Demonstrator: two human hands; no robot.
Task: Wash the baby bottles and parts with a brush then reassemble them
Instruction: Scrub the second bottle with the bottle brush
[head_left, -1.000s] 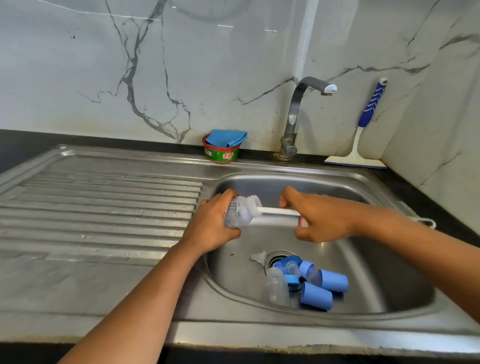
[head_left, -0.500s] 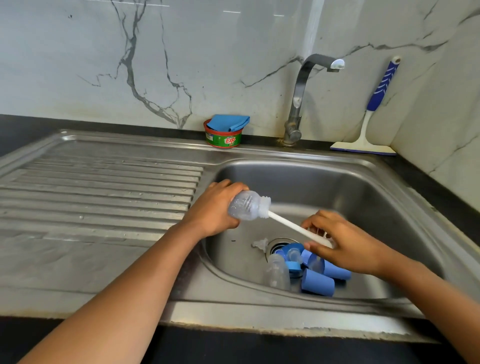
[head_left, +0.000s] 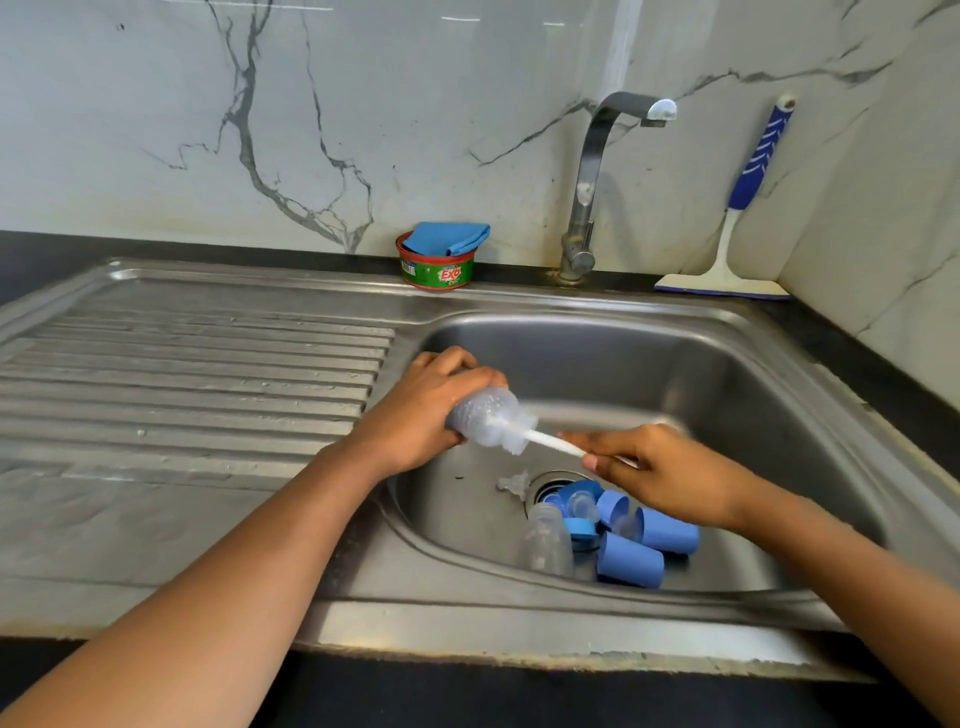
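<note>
My left hand (head_left: 423, 408) grips a clear, soapy baby bottle (head_left: 485, 423) over the left side of the steel sink basin (head_left: 727, 384), its mouth pointing right and down. A white brush (head_left: 550, 441) is pushed into that mouth, and my right hand (head_left: 654, 473) pinches its thin handle. On the basin floor by the drain lie a second clear bottle (head_left: 545, 540), several blue caps (head_left: 628, 561) and rings, and a clear teat (head_left: 511, 483).
A ribbed steel drainboard (head_left: 197, 384) lies to the left. At the back stand a green tub of dish soap (head_left: 441, 267) with a blue cloth on it, a tap (head_left: 592, 176) and a blue-handled squeegee (head_left: 732, 249). Marble walls close the back and right.
My right hand drew the brush out and down, then pushed it back toward the bottle. The bottle tilted so its mouth points downward. The view moved closer.
</note>
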